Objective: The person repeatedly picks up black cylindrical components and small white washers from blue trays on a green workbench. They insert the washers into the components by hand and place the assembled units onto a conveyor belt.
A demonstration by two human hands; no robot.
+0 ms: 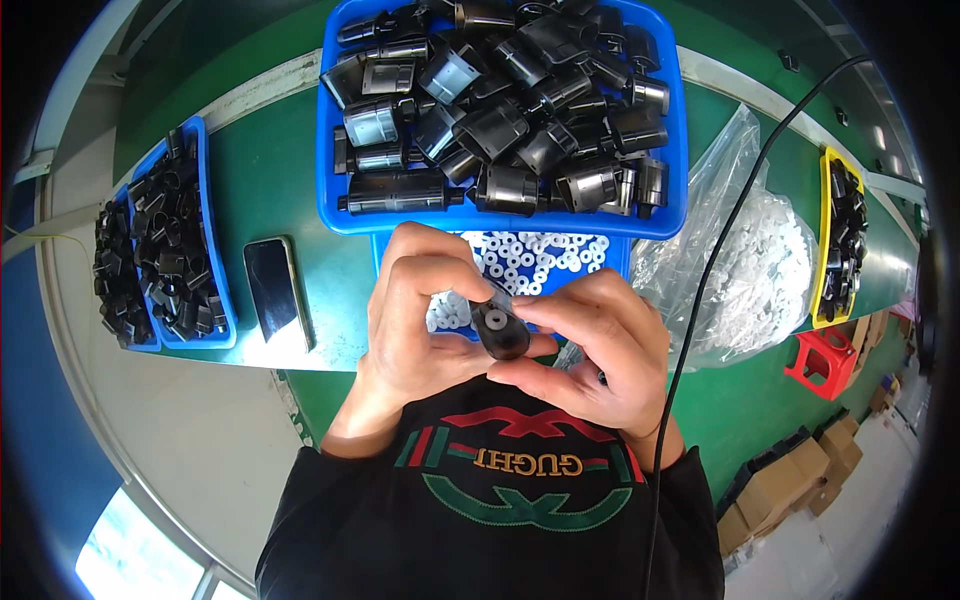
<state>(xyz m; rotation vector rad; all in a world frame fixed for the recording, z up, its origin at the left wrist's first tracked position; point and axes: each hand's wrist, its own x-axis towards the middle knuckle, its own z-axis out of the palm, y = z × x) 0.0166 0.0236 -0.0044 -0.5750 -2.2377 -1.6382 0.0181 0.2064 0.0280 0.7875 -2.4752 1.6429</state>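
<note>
Between my two hands, close to my chest, is a black plastic part (505, 343) with a small white washer (495, 320) on its upward-facing end. My left hand (415, 310) curls round the part from the left, its fingertips at the top edge. From the other side my right hand (600, 345) pinches it, thumb below and index finger near the washer. Just beyond, a blue tray (622, 258) of loose white washers (540, 262) is partly covered by my hands. Behind that stands a blue bin (655, 222) heaped with black plastic parts (490, 130).
A phone (277, 292) lies left on the green table (290, 130), beside blue bins (208, 240) of black parts. At right are a clear bag (745, 270) of white pieces, a yellow bin (824, 240) and a red stool (825, 362). A black cable (705, 270) crosses the right side.
</note>
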